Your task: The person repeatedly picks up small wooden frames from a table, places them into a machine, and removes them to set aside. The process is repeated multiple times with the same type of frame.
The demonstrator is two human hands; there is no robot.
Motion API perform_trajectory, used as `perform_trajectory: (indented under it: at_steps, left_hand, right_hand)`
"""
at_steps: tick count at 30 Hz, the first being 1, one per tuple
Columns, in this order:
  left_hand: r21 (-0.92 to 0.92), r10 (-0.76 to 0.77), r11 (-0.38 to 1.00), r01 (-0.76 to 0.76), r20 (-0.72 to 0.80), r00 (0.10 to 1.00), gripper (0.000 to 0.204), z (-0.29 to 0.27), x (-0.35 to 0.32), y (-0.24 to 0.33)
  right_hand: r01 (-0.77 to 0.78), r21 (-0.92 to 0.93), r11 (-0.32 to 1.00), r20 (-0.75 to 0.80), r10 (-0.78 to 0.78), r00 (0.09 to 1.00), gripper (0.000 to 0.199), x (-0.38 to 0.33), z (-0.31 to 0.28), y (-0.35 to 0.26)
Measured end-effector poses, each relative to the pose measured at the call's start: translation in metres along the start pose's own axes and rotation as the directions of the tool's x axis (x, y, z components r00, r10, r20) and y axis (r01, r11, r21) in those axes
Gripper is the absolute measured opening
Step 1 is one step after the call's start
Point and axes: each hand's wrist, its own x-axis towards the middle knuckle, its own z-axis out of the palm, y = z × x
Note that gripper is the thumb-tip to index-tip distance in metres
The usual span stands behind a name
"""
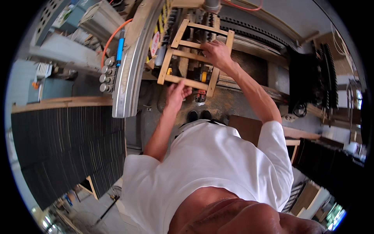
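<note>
Above the machine ahead of me is a light-brown wooden frame (187, 81) made of narrow side pieces and several crossbars. Its upper and lower parts look stepped or overlapping; I cannot tell if they are joined. My right hand (219, 54) reaches over the right side, with its fingers closed on the middle crossbars. At the near crossbar, my left hand (178, 96) has curled fingers and holds the edge from below. Through the frame's gaps I see parts of the machine, including a yellow round part (204, 76) and a red-orange part (201, 94).
A long metal rail (130, 78) with round fittings stands at left, near an orange hose (110, 41) and a blue tube-shaped tool (120, 46). Stacked dark strips (66, 144) fill the lower left. A black cover (302, 80) hangs at right. Sawdust lies on the floor (226, 102).
</note>
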Motion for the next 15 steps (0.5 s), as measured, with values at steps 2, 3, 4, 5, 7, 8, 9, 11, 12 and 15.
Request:
perform_trajectory:
  at_steps: [2, 3, 4, 5, 7, 8, 9, 11, 12, 15]
  left_hand:
    - [-0.036, 0.007, 0.999, -0.009, -0.076, 0.997, 0.022, -0.008, -0.040, -0.009]
    - [-0.056, 0.019, 0.998, -0.025, -0.106, 0.994, 0.022, -0.011, -0.055, -0.014]
    - [-0.076, 0.027, 0.996, -0.038, -0.135, 0.990, 0.022, -0.015, -0.069, -0.020]
    - [-0.074, 0.048, 0.995, -0.062, -0.180, 0.983, 0.021, -0.017, -0.083, -0.024]
    - [-0.072, 0.060, 0.994, -0.081, -0.252, 0.966, 0.020, -0.021, -0.105, -0.033]
    - [-0.129, 0.065, 0.986, -0.107, -0.295, 0.953, 0.020, -0.023, -0.115, -0.040]
    - [-0.183, 0.066, 0.974, -0.133, -0.334, 0.940, 0.020, -0.025, -0.124, -0.046]
    - [-0.248, 0.054, 0.954, -0.168, -0.408, 0.911, 0.020, -0.026, -0.138, -0.058]
    - [-0.257, 0.046, 0.950, -0.175, -0.441, 0.896, 0.020, -0.026, -0.141, -0.062]
    - [-0.237, 0.035, 0.954, -0.186, -0.525, 0.851, 0.023, -0.037, -0.141, -0.079]
  right_hand:
    - [0.060, -0.011, 0.998, -0.001, -0.060, 0.998, 0.019, 0.028, 0.034, 0.009]
    - [0.084, -0.009, 0.996, -0.005, -0.084, 0.996, 0.020, 0.038, 0.047, 0.015]
    - [0.103, -0.009, 0.995, -0.009, -0.103, 0.995, 0.020, 0.045, 0.060, 0.022]
    - [0.106, -0.024, 0.994, -0.020, -0.107, 0.994, 0.020, 0.052, 0.069, 0.026]
    - [0.100, -0.064, 0.993, -0.043, -0.103, 0.994, 0.021, 0.062, 0.081, 0.039]
    - [0.111, -0.054, 0.992, -0.037, -0.113, 0.993, 0.022, 0.069, 0.083, 0.045]
    - [0.118, -0.046, 0.992, -0.033, -0.120, 0.992, 0.022, 0.076, 0.083, 0.053]
    - [0.092, -0.090, 0.992, 0.014, -0.091, 0.996, 0.026, 0.088, 0.087, 0.064]
    - [0.088, -0.097, 0.991, 0.021, -0.086, 0.996, 0.026, 0.094, 0.088, 0.070]
    - [0.081, -0.120, 0.989, 0.007, -0.080, 0.997, 0.023, 0.111, 0.091, 0.094]
